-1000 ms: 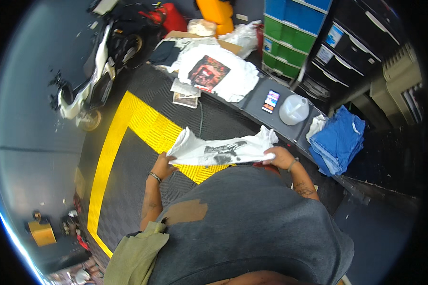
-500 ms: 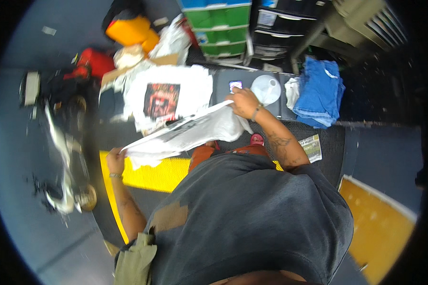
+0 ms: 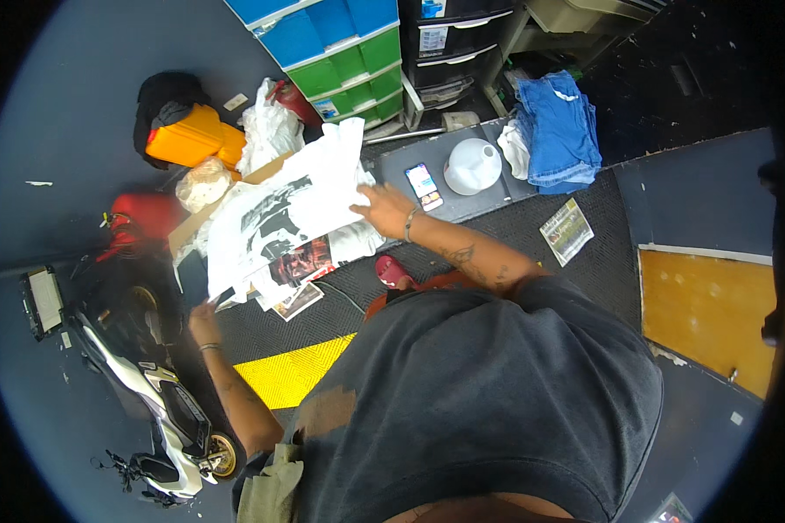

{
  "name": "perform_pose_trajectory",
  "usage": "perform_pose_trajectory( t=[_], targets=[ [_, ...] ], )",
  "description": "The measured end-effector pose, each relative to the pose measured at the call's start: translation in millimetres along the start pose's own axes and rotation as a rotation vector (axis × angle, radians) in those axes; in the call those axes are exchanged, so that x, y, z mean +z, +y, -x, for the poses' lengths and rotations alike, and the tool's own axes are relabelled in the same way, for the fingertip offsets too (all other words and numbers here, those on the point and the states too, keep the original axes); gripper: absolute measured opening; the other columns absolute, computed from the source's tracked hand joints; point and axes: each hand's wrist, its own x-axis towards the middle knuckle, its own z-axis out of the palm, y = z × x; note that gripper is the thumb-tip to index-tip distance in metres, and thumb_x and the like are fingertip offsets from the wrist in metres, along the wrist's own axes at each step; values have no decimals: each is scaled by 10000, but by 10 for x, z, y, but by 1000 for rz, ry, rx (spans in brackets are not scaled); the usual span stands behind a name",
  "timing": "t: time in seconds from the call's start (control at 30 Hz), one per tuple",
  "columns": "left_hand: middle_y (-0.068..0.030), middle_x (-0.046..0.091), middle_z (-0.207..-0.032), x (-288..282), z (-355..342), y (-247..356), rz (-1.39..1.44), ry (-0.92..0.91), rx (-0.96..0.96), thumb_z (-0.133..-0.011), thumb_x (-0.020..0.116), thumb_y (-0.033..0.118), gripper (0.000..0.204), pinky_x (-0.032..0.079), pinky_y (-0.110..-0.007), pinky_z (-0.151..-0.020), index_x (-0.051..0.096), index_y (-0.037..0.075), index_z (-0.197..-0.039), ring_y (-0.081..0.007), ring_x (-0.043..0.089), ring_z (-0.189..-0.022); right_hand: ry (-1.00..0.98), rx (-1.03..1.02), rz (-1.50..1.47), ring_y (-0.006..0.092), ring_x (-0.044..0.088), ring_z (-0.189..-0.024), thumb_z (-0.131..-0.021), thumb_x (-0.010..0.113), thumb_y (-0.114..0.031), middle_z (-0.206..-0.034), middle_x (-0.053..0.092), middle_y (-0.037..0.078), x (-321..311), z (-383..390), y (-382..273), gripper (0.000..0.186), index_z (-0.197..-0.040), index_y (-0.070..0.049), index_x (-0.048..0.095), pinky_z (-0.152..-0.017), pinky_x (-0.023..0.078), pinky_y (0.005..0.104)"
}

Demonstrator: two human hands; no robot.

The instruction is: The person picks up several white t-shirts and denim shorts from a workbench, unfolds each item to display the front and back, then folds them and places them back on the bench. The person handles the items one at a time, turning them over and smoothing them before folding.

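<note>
A white T-shirt with a black print is spread between my hands, over a pile of white shirts. My left hand is closed on its near left corner. At the right edge of the cloth, my right hand grips it between thumb and fingers. Under the spread shirt, another white shirt shows a red and black print. The pile lies on a dark bench. Just right of my right hand are a lit phone and a translucent plastic jug.
Folded blue jeans lie at the bench's right end. Behind stand blue and green drawers and black drawers. A white scooter is at left, with a yellow floor strip nearby. Printed paper lies on the floor.
The T-shirt has gone from hanging taut in front of me to lying spread over the pile, print facing up. My right hand moved left, and the view has turned.
</note>
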Motion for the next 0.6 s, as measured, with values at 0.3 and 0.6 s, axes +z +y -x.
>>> perform_pose_trajectory(
  t=[0.3,0.6],
  targets=[
    [-124,760,-926,2487,2272,310,108,-995,-153,-988,605,178,179,572,-402,-698,721,43,-1000,-267,741,-817,-729,497,-193,388,690,-1076,-962,615,-378,-1119,741,170,1452,3004,1680,364,-1141,-93,755,-974,535,509],
    [-146,754,-998,2771,2417,1890,603,-898,-399,-1017,572,210,278,571,-367,-673,695,13,-1171,-246,736,-817,82,1519,-46,489,420,-1446,-937,693,-406,-1571,414,310,-399,3147,3550,614,-1391,-15,559,-1154,418,550]
  ],
)
